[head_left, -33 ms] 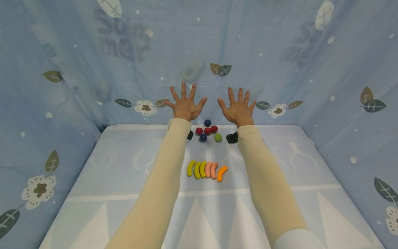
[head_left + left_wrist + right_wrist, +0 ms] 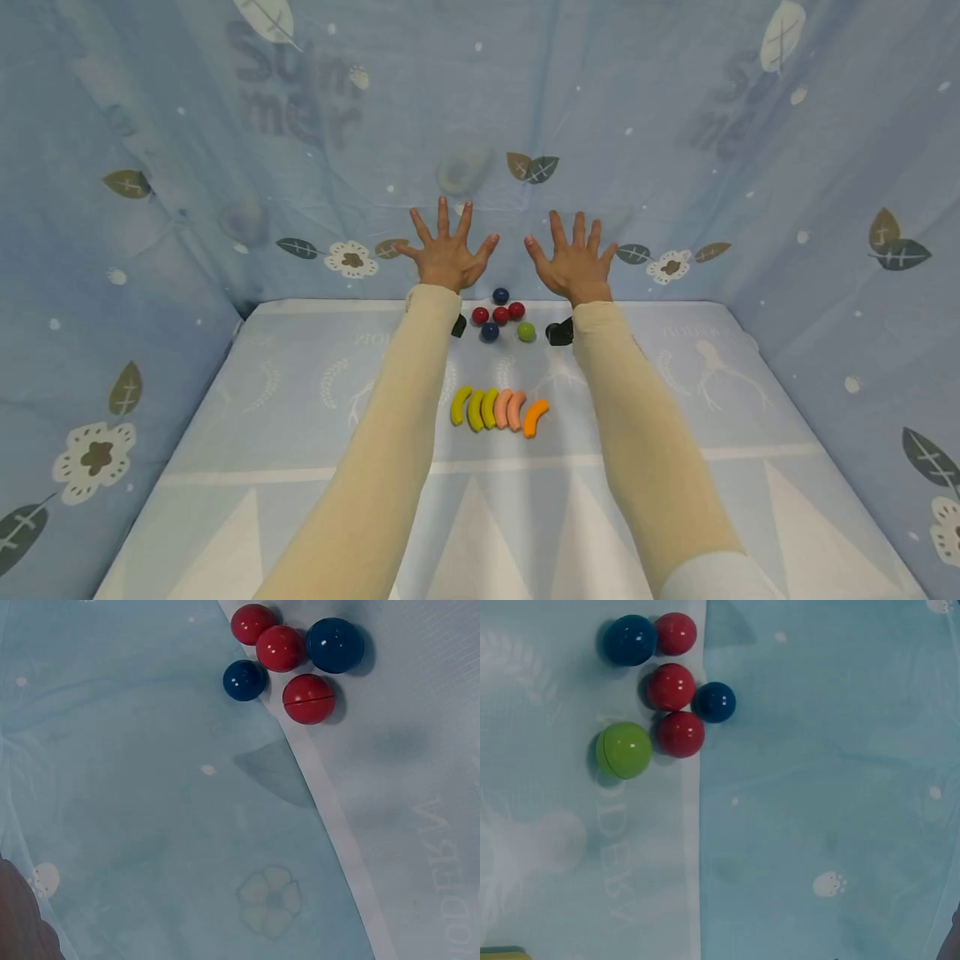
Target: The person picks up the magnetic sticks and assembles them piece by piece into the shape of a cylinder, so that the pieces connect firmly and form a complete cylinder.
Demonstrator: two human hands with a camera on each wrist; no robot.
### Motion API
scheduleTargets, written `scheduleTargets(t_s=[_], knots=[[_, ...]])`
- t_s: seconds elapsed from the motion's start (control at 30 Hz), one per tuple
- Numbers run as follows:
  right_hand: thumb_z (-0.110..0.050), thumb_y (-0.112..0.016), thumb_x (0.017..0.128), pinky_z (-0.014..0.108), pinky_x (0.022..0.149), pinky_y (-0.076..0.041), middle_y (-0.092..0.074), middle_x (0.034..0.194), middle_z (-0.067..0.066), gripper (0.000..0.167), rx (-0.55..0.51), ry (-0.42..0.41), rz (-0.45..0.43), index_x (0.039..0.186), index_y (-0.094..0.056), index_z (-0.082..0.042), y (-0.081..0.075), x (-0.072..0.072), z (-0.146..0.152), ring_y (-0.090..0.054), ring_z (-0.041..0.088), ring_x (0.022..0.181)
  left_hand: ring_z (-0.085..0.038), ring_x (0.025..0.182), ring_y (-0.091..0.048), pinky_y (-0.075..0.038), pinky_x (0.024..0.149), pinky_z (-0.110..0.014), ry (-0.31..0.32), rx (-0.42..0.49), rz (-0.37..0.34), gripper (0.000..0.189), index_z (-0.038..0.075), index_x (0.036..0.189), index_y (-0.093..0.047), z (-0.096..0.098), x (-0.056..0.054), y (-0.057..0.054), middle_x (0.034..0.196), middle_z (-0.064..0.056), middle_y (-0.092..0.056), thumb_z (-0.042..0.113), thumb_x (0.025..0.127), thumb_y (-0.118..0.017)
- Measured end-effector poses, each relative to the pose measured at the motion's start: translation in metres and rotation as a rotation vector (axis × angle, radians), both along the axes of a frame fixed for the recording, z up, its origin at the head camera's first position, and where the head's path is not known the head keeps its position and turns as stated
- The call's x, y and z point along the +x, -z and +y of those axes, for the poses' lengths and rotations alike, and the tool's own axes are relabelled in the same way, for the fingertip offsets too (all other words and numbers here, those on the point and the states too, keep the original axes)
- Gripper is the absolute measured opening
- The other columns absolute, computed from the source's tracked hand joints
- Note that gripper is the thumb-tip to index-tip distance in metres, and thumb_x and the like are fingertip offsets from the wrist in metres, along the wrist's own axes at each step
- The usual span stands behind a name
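Both hands are raised over the back edge of the table, palms away and fingers spread. My left hand [image 2: 444, 260] holds nothing; a bit of it [image 2: 26, 922] shows in the left wrist view's corner. My right hand [image 2: 577, 265], likewise holding nothing, is to its right. Below and between the wrists lie three red balls [image 2: 501, 316], a dark blue ball [image 2: 490, 332], another blue ball [image 2: 715, 702] at the back edge, and a green ball [image 2: 527, 332]. Closer to me is a row of toy bananas: three yellow-green ones [image 2: 476, 411], two pink ones [image 2: 514, 411] and an orange one [image 2: 535, 418].
A pale blue patterned cloth covers the table [image 2: 300, 450]. Blue curtains [image 2: 637, 100] with leaves and flowers hang at the back and on both sides. Black wrist-worn devices [image 2: 560, 333] show under the sleeves.
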State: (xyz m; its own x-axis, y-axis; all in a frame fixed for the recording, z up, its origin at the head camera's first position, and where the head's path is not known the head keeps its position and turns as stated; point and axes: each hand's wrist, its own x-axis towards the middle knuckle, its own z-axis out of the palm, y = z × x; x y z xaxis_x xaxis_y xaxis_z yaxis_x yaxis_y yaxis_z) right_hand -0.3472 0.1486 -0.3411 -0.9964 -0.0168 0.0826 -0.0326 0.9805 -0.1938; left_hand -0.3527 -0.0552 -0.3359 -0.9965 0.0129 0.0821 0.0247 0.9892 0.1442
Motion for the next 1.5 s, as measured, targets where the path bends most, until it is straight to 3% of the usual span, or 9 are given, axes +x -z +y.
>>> scheduleTargets(t_s=[0.3,0.47,0.57,0.73,0.93,1.1,1.2,1.33,1.5], knots=[[-0.078,-0.008,0.09,0.066,0.109,0.002,0.007,0.162,0.015,0.083,-0.018,-0.049,0.034,0.158,0.004,-0.031,0.0,0.004,-0.002,0.012,0.041,0.145,-0.05,0.139,0.022,-0.01,0.095,-0.082,0.083,-0.011,0.013,0.077,0.039,0.152,0.016,0.005,0.009,-0.004,0.159,-0.007,0.024,0.078,0.089,-0.005],[-0.07,-0.018,0.096,0.066,0.11,-0.005,-0.01,0.161,0.018,0.076,-0.034,-0.16,0.143,0.159,-0.012,-0.027,0.011,0.015,-0.001,-0.002,0.043,0.146,-0.05,0.143,0.008,-0.014,0.096,-0.08,0.19,0.005,0.054,0.074,0.033,0.158,-0.002,0.023,0.031,0.005,0.163,-0.012,0.004,0.07,0.096,-0.015],[-0.062,-0.028,0.1,0.064,0.11,-0.013,-0.026,0.156,0.02,0.07,-0.056,-0.218,0.22,0.156,-0.026,-0.021,0.028,0.024,0.005,-0.016,0.044,0.143,-0.049,0.142,-0.014,-0.02,0.096,-0.078,0.229,-0.016,0.081,0.065,0.024,0.156,-0.028,0.038,0.057,0.022,0.158,-0.016,-0.025,0.059,0.101,-0.029],[-0.053,-0.038,0.102,0.06,0.108,-0.022,-0.041,0.147,0.019,0.061,-0.095,-0.249,0.258,0.151,-0.039,-0.017,0.062,0.037,0.019,-0.03,0.043,0.137,-0.039,0.119,-0.042,-0.033,0.092,-0.068,0.318,-0.071,0.088,0.045,0.018,0.126,-0.062,0.064,0.101,0.064,0.13,-0.012,-0.054,0.049,0.096,-0.053],[-0.052,-0.037,0.103,0.06,0.105,-0.026,-0.047,0.14,0.018,0.059,-0.11,-0.21,0.199,0.149,-0.042,-0.016,0.098,0.047,0.03,-0.035,0.042,0.133,-0.032,0.097,-0.043,-0.038,0.08,-0.052,0.443,-0.169,0.073,0.031,0.02,0.09,-0.074,0.087,0.134,0.11,0.105,-0.009,-0.061,0.049,0.085,-0.068],[-0.052,-0.036,0.103,0.06,0.108,-0.022,-0.044,0.143,0.019,0.059,-0.131,-0.186,0.135,0.15,-0.041,-0.016,0.116,0.054,0.035,-0.031,0.041,0.136,-0.031,0.092,-0.044,-0.039,0.078,-0.049,0.476,-0.234,0.022,0.027,0.02,0.088,-0.075,0.096,0.146,0.133,0.094,-0.007,-0.059,0.046,0.082,-0.073],[-0.052,-0.036,0.103,0.06,0.108,-0.021,-0.044,0.143,0.019,0.059,-0.141,-0.184,0.131,0.149,-0.042,-0.016,0.121,0.057,0.037,-0.031,0.041,0.136,-0.031,0.089,-0.044,-0.04,0.075,-0.045,0.483,-0.22,0.006,0.023,0.019,0.089,-0.075,0.099,0.151,0.135,0.093,-0.007,-0.059,0.041,0.085,-0.073],[-0.052,-0.038,0.102,0.06,0.107,-0.022,-0.046,0.141,0.018,0.057,-0.155,-0.19,0.15,0.147,-0.045,-0.016,0.126,0.059,0.038,-0.033,0.04,0.134,-0.029,0.085,-0.044,-0.04,0.068,-0.04,0.487,-0.151,0.001,0.019,0.018,0.084,-0.075,0.099,0.162,0.124,0.09,-0.007,-0.058,0.037,0.085,-0.072],[-0.052,-0.04,0.101,0.06,0.106,-0.023,-0.047,0.139,0.018,0.057,-0.155,-0.2,0.144,0.146,-0.046,-0.017,0.133,0.06,0.036,-0.034,0.04,0.133,-0.028,0.084,-0.05,-0.044,0.063,-0.038,0.485,-0.07,-0.018,0.024,0.017,0.071,-0.069,0.079,0.192,0.11,0.09,-0.006,-0.061,0.038,0.082,-0.075]])
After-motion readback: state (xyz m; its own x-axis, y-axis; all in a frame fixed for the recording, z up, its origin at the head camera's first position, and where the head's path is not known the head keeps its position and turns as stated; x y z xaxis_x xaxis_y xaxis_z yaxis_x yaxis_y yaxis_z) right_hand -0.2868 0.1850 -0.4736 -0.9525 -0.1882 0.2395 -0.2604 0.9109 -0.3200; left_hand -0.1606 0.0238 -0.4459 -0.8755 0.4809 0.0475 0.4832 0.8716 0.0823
